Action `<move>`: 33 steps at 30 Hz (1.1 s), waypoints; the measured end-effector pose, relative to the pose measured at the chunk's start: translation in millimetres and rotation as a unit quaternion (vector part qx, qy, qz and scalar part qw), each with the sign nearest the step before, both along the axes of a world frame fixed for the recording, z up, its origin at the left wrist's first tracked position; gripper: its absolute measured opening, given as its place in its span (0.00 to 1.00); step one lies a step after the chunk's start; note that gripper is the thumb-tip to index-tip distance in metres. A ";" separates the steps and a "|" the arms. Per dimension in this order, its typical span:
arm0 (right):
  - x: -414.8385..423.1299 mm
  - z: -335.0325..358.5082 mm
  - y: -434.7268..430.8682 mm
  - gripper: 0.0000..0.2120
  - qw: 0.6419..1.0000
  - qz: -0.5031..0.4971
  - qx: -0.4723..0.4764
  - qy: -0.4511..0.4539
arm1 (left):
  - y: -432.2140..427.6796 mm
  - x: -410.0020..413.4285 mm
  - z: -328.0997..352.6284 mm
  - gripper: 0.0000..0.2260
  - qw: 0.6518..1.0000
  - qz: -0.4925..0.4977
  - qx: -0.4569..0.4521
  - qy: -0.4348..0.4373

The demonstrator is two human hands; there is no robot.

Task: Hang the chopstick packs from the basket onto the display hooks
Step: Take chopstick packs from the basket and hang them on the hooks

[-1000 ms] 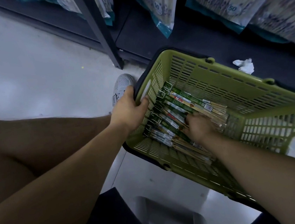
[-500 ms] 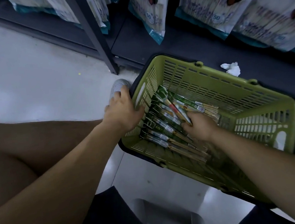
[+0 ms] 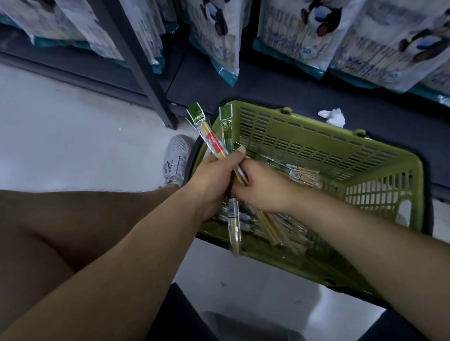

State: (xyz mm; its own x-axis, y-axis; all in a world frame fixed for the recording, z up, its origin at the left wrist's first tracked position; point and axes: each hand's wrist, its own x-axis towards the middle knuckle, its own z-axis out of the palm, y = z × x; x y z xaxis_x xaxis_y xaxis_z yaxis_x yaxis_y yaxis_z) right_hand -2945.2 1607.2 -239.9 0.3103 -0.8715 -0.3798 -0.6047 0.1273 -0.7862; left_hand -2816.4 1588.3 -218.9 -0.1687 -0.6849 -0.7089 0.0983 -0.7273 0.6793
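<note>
We clutch chopstick packs (image 3: pixel 213 143) in our left hand (image 3: pixel 214 181), right hand (image 3: pixel 266 189) gripping them too, over the green basket (image 3: pixel 326 136).

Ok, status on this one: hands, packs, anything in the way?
Left hand grips chopstick packs over the basket. Right hand grips them too. Nothing seen blocking.

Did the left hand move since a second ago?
Yes. The left hand left the rim of the basket and shifted inward over it, where it grips chopstick packs together with the right hand.
</note>
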 end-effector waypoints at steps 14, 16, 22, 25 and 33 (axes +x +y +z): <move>-1.4 -4.5 29.9 0.30 0.828 -0.294 0.369 -0.304 | -33.2 15.4 7.9 0.10 0.964 0.221 -0.145 -0.026; 7.5 -1.1 29.4 0.28 0.775 -0.344 0.391 -0.358 | -30.7 11.1 8.8 0.12 0.963 0.216 -0.160 -0.035; 18.1 -10.2 20.7 0.24 0.775 -0.371 0.349 -0.373 | -14.5 -2.8 -0.4 0.07 0.975 0.196 -0.095 0.035; 3.4 -23.4 23.0 0.21 0.821 -0.364 0.332 -0.288 | -17.5 5.9 -5.0 0.08 0.982 0.169 -0.086 0.013; -55.2 -99.7 52.0 0.14 0.960 0.032 0.141 0.239 | -27.0 39.2 -9.9 0.07 0.965 0.003 -0.175 -0.197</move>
